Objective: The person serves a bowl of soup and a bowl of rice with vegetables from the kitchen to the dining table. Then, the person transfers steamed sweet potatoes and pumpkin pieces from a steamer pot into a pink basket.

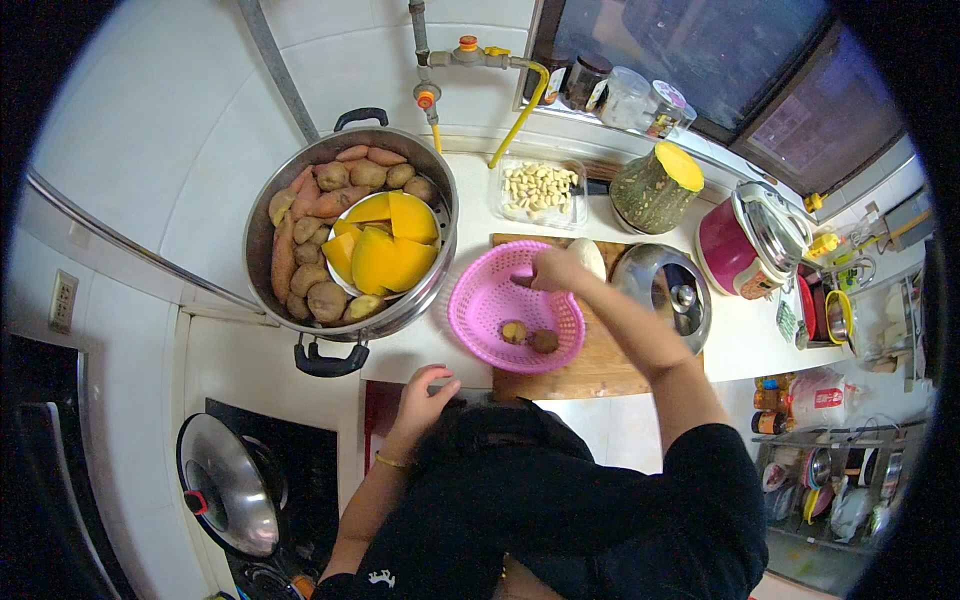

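My right hand (556, 271) reaches over the right rim of a pink perforated plastic basket (480, 315). Its fingers are closed around a small dark brown piece (520, 280), mostly hidden and too unclear to name. Two small potatoes, a cut one (514, 331) and a whole one (544, 341), lie at the bottom. Empty, with thumb and fingers apart, my left hand (426, 396) is near the counter's front edge. Left of the basket stands a large steel steamer pot (255, 247) holding potatoes (328, 301), sweet potatoes (283, 259) and a white plate of yellow pumpkin pieces (394, 255).
A wooden cutting board (592, 375) lies partly beneath the basket. Around it are a white rounded item (589, 259), a pot lid (660, 296), peeled garlic cloves (536, 187) in a clear tray, a cut pumpkin (649, 195) and a rice cooker (750, 240). A lidded wok (229, 487) sits lower left.
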A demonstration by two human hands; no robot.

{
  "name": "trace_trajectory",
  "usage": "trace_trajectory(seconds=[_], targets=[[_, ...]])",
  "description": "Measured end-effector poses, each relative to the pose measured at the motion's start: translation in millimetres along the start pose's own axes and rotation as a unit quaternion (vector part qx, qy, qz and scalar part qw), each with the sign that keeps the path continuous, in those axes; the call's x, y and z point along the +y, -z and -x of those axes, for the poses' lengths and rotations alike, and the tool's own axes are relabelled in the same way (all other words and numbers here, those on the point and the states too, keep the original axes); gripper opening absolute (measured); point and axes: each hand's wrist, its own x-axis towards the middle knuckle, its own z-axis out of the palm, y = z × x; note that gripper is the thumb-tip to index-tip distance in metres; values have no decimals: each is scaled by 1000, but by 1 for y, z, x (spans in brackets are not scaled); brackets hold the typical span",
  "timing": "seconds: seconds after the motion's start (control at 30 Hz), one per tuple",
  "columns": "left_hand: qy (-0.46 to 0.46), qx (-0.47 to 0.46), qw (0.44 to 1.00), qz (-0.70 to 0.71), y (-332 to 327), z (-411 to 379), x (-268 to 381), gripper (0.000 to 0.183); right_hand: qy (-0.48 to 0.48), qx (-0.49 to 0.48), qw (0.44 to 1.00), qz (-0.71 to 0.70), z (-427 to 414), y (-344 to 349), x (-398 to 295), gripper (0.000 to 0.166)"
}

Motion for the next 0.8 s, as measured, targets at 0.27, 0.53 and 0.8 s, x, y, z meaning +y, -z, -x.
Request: trace_trajectory(seconds=[0.27,0.53,0.8], targets=[[-10,-48,999,-6,2,4,68,26,-2,157,987,38,-8,-114,32,39],[-285,64,929,-227,89,6,166,16,9,175,966,-193,75,-10,-33,28],[-265,167,820,-478,227,-162,148,31,71,197,924,-320,116,-7,-52,23]])
